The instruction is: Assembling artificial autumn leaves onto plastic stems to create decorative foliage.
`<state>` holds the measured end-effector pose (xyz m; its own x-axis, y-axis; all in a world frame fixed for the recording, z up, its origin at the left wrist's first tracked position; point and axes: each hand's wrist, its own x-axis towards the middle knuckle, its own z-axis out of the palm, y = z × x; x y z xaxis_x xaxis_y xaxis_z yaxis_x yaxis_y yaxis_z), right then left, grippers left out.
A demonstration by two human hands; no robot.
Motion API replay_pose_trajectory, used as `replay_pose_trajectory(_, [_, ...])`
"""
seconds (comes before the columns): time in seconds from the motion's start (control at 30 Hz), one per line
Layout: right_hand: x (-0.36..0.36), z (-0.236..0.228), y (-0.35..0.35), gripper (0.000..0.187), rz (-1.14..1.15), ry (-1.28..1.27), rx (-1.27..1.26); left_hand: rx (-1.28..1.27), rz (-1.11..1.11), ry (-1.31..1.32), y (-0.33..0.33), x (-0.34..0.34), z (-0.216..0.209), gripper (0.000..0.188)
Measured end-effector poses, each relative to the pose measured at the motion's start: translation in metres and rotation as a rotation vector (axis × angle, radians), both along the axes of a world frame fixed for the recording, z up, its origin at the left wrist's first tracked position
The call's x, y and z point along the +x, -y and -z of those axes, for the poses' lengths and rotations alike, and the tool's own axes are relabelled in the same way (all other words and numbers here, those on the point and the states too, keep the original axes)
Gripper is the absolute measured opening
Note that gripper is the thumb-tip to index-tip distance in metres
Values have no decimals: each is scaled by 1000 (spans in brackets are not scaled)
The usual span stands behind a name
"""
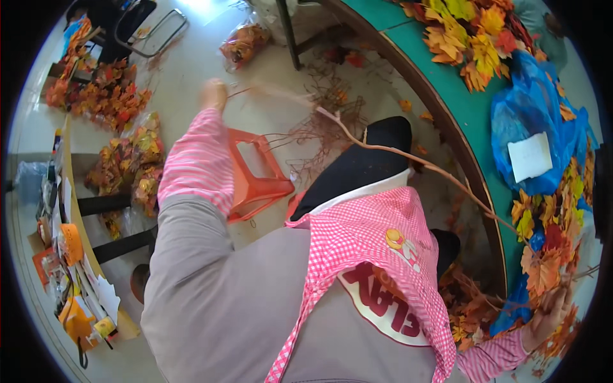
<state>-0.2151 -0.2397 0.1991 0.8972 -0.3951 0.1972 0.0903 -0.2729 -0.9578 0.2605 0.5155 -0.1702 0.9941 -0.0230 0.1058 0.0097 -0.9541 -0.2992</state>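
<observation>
Brown branch, seemingly pinched by blurred left grip; right grip amid leaves, unclear.

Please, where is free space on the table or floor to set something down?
Bare green table shows between its brown edge and the blue bag. Bare floor shows between the metal frame and the topmost leaf bag. Crowded: around the right hand, among loose leaves.

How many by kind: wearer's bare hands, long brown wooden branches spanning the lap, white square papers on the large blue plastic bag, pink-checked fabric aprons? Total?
Bare hands: 2 (left hand, right hand)
Long brown wooden branch: 1
White square paper: 1
Pink-checked fabric apron: 1
Total: 5
</observation>
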Motion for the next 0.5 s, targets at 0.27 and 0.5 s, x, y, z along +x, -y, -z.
replay_pose_trajectory(0.27, [196, 133, -208, 32, -346, -444, -1306, -1217, -324, -37, 143, -64, -60, 28])
replay_pose_trajectory(0.5, [253, 159, -299, 57, -332, 33, -730, -1312, 22, 76, 197, -122, -60, 25])
